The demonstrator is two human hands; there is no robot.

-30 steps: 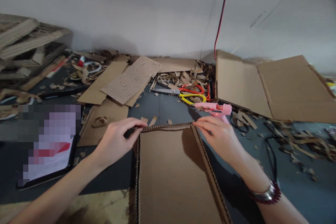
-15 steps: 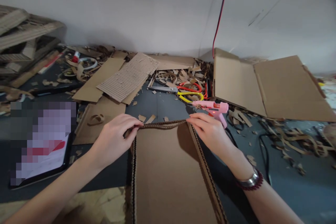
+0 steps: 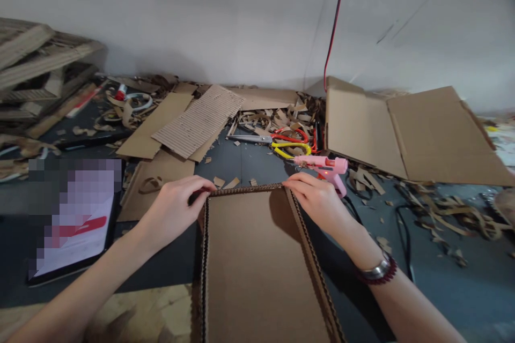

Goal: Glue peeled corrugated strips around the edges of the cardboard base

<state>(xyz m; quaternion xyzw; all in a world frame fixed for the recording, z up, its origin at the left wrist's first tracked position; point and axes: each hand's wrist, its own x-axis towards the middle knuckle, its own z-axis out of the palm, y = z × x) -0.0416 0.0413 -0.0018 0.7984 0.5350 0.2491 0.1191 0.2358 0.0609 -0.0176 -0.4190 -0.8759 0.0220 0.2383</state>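
Note:
A long cardboard tray (image 3: 257, 257) with low corrugated walls lies in front of me, its near end cut off by the frame. Along its far edge runs a corrugated cardboard strip (image 3: 247, 189). My left hand (image 3: 179, 206) pinches this strip at the far left corner, thumb and fingers closed on it. At the far right corner my right hand (image 3: 317, 198) grips the strip's other end between its fingertips; the thumb is mostly hidden. Just behind the right hand rests a pink glue gun (image 3: 332, 171) with a small orange light showing.
Red-and-yellow-handled scissors (image 3: 277, 142) lie beyond the tray among cardboard scraps. A tablet (image 3: 76, 225) with a blurred screen is at left. Flat cardboard pieces (image 3: 201, 120) lie behind it. A folded cardboard sheet (image 3: 446, 134) stands at right against the wall. Cardboard frames (image 3: 44, 59) are stacked far left.
The far strip was bowed, with a gap between its layers; now it lies straight and pressed together. Both hands stay at the corners. The view has shifted slightly.

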